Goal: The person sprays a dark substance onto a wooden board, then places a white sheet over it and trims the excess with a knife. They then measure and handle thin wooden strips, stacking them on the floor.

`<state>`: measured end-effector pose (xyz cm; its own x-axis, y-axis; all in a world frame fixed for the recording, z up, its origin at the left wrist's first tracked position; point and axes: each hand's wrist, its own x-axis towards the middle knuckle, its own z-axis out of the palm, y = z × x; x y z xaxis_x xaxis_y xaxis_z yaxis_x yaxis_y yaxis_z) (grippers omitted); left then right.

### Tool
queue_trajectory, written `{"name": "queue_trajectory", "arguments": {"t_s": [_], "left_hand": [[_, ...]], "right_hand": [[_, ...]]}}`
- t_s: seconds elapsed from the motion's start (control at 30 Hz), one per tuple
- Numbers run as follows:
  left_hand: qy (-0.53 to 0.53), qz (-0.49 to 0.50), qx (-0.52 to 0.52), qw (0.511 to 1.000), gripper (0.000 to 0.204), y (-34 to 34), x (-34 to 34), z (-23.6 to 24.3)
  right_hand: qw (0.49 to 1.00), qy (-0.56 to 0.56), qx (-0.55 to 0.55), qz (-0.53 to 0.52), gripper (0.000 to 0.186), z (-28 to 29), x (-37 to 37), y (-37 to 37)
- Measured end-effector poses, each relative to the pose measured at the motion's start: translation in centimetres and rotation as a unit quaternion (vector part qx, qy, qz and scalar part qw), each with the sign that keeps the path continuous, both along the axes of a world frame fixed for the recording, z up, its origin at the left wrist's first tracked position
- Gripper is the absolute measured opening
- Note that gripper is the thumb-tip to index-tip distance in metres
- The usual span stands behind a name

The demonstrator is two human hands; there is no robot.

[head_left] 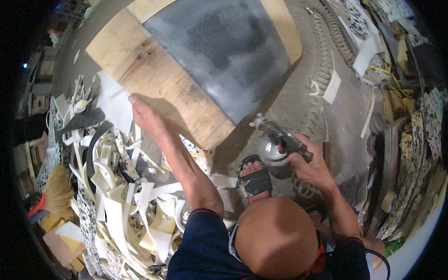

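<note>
A large plywood board (112,52) with a dark grey, mottled panel (218,51) fills the upper middle. My left hand (145,116) is closed on the board's lower-left edge, beside a white sheet (112,106); its fingertips are partly hidden. In my right hand (311,163) is a metal spray gun (291,142) with a clear round cup (269,150), held below the board's lower right corner, nozzle toward the board. A sandalled foot (253,179) stands below the gun, and a head (275,238) covers the bottom centre.
Heaped white foam strips (114,215) and speckled foam offcuts cover the lower left, near a straw broom (59,191). Stacked speckled foam (431,121), yellow cord and scraps line the right. The grey concrete floor (347,121) carries a few white scraps (331,86).
</note>
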<state>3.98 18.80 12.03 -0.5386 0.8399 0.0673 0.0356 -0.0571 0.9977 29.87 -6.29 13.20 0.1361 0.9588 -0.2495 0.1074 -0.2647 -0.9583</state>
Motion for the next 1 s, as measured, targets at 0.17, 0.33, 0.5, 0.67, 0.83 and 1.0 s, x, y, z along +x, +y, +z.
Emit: {"name": "queue_trajectory", "arguments": {"t_s": [0.17, 0.33, 0.5, 0.67, 0.83, 1.0], "left_hand": [[0.029, -0.016, 0.005, 0.999, 0.056, -0.5, 0.2, 0.1], [0.023, -0.003, -0.028, 0.999, 0.066, -1.0, 0.6, 0.9], [0.043, 0.021, -0.054, 0.997, 0.067, -0.8, 0.5, 0.5], [0.031, 0.026, -0.045, 0.998, 0.067, -1.1, 0.8, 0.5], [0.05, 0.024, -0.062, 0.997, 0.062, -1.4, 0.6, 1.1], [0.061, 0.007, -0.041, 0.997, 0.057, -1.4, 0.4, 0.4]], "right_hand": [[0.994, 0.008, -0.082, -0.072, 0.05, -0.1, -0.3, 0.3], [0.978, -0.043, -0.014, -0.202, 0.043, 0.0, 1.1, 1.4], [0.959, -0.162, -0.024, -0.233, 0.035, -0.1, 3.4, 4.1], [0.988, -0.047, -0.017, -0.147, 0.042, 0.3, 4.4, 2.2], [0.989, 0.005, -0.067, -0.134, 0.047, 1.0, 5.3, 2.2], [0.973, -0.096, 0.013, -0.208, 0.061, -0.4, 4.9, 5.5]]}}
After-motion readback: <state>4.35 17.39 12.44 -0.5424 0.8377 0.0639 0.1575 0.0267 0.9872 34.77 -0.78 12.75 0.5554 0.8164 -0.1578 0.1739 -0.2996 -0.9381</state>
